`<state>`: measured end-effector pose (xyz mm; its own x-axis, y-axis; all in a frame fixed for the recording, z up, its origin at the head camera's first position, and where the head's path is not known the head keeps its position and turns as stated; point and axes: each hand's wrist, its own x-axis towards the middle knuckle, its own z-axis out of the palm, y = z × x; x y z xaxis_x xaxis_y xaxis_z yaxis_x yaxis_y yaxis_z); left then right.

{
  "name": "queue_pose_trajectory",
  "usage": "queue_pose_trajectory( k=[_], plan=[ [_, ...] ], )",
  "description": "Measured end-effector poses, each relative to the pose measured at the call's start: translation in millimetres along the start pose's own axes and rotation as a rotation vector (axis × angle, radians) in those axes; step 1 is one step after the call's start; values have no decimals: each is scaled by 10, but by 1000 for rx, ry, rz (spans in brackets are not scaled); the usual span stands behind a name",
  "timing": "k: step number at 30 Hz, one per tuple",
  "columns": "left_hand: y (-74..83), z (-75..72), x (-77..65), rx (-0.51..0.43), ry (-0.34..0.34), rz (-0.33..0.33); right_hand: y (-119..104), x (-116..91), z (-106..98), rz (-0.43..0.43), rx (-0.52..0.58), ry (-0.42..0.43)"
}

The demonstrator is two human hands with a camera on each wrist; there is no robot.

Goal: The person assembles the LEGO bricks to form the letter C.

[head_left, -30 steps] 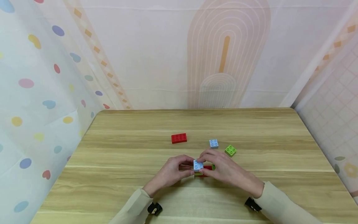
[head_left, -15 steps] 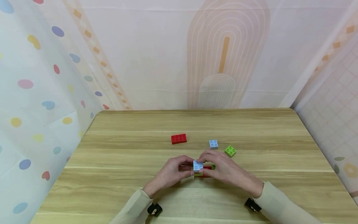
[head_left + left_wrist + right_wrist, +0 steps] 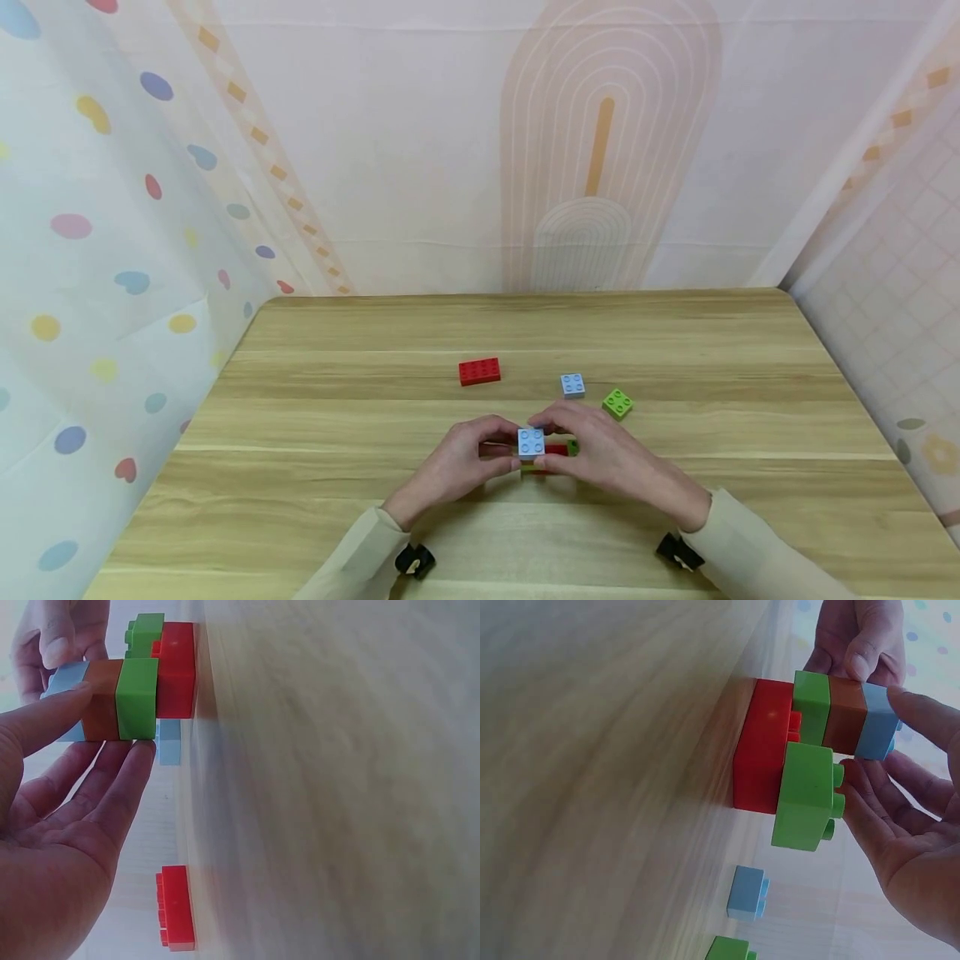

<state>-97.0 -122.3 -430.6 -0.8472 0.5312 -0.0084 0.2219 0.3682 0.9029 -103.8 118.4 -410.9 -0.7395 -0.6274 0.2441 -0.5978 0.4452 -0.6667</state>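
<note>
A block stack stands on the table before me. Its base is a red brick (image 3: pixel 763 746); a green brick (image 3: pixel 137 697), a brown brick (image 3: pixel 101 712) and a light blue brick (image 3: pixel 531 443) rise from its left end. On the red brick's other end sits a second green brick (image 3: pixel 804 796). My left hand (image 3: pixel 457 460) grips the column from the left, thumb across the blue and brown bricks, fingers on the far side. From the right, my right hand (image 3: pixel 600 446) holds the top blue brick between thumb and fingers. In the head view the hands partly hide the lower bricks.
Behind the hands on the wooden table (image 3: pixel 337 400) lie a loose red brick (image 3: pixel 479 372), a loose light blue brick (image 3: pixel 573 385) and a loose green brick (image 3: pixel 617 404). A patterned cloth (image 3: pixel 420 150) hangs beyond the table's back edge.
My right hand's fingertips have shifted slightly off the blue brick's top toward its far edge, so more of its studs show. The left hand and loose bricks stay put.
</note>
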Motion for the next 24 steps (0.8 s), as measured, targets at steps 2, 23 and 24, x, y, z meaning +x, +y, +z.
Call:
queue_pose_trajectory(
  k=[2,23,24],
  plan=[
    [2,1,-1,6,-1,-6,3,-18,-18,29,3,-2],
    [62,0,-12,64,55,20,215,-28,-337,133,-85,104],
    [63,0,-11,62,58,22,231,-21,-342,133,-85,106]
  ],
)
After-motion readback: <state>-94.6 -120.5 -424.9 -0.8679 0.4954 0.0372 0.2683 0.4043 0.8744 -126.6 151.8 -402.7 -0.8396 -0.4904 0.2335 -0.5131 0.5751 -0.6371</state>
